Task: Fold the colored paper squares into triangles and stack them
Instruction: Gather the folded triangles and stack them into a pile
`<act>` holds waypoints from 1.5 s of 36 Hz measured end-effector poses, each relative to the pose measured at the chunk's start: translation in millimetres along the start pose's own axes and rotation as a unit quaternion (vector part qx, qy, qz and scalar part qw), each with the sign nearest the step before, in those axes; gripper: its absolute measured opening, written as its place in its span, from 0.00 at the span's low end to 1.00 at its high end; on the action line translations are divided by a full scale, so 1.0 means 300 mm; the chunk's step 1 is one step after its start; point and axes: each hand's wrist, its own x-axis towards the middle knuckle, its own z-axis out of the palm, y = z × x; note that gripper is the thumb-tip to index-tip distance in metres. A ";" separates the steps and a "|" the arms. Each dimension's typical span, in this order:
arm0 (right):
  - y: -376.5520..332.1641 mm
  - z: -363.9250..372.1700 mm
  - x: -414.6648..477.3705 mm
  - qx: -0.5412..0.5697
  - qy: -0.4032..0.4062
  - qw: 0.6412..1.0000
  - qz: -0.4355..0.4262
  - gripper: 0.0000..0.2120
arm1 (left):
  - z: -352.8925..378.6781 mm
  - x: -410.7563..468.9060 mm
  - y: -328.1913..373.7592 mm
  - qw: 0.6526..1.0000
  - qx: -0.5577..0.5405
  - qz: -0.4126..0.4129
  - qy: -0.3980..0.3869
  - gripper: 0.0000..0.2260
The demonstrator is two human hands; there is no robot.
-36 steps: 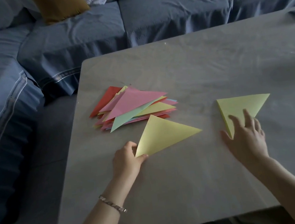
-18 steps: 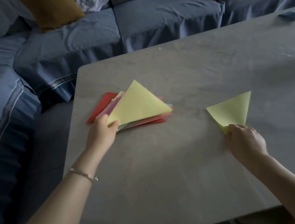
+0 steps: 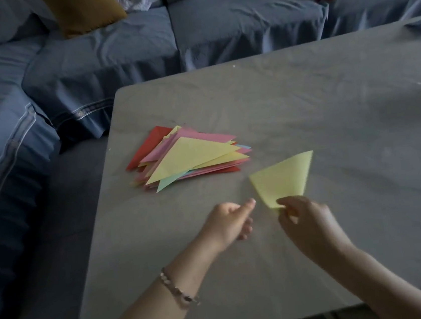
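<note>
- Now: our right hand [image 3: 307, 216] pinches the near corner of a folded yellow triangle [image 3: 283, 177] between thumb and fingers. The rest of the sheet fans away from us over the table [image 3: 328, 98].
- Whether its far edge rests on the table or is lifted clear, we cannot tell.
- Our left hand [image 3: 231, 221] hangs just beside that corner, fingers loosely curled, thumb out, holding nothing.
- The stack [image 3: 191, 159] of folded triangles lies to the left and further from us, near the held piece but apart from it. A yellow one is on top, with pink, red and green edges fanned unevenly beneath.
- Judged step: carry the held triangle onto the stack.
- We should check the crease first and run the free left thumb along the fold if the layers gape.
- We turn the piece so its long edge matches the top triangle's long edge, then lower it flat rather than drop it.
- Risk: a one-corner pinch lets thin paper droop and swing. A second hold from the left hand would steady it.
- Risk: a sideways push on landing could skew the loose pile, so we set down first, then let go.
</note>
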 end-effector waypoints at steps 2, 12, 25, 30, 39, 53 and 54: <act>-0.040 0.029 -0.040 0.048 -0.021 0.997 -0.056 0.12 | 0.033 -0.007 -0.013 0.994 -0.099 -0.040 -0.033 0.10; -0.046 0.093 -0.082 0.206 -0.148 0.955 -0.155 0.16 | -0.040 0.007 -0.058 0.994 -0.064 -0.062 0.061 0.06; 0.073 0.153 0.019 -0.174 -0.148 0.949 -0.218 0.30 | -0.184 0.052 -0.138 0.871 0.411 0.167 0.212 0.22; 0.022 0.212 0.009 -0.203 -0.142 0.942 -0.227 0.30 | -0.085 0.002 -0.242 0.844 0.439 0.268 0.153 0.22; 0.033 0.236 0.027 -0.256 -0.152 0.920 -0.256 0.37 | -0.066 -0.047 -0.318 0.825 0.495 0.236 0.138 0.22; 0.207 0.088 0.034 -0.274 -0.096 0.943 -0.164 0.36 | -0.202 -0.126 -0.364 0.826 0.502 0.153 0.205 0.28; 0.213 0.084 0.031 -0.271 -0.090 0.945 -0.161 0.36 | -0.197 -0.123 -0.362 0.824 0.498 0.160 0.219 0.28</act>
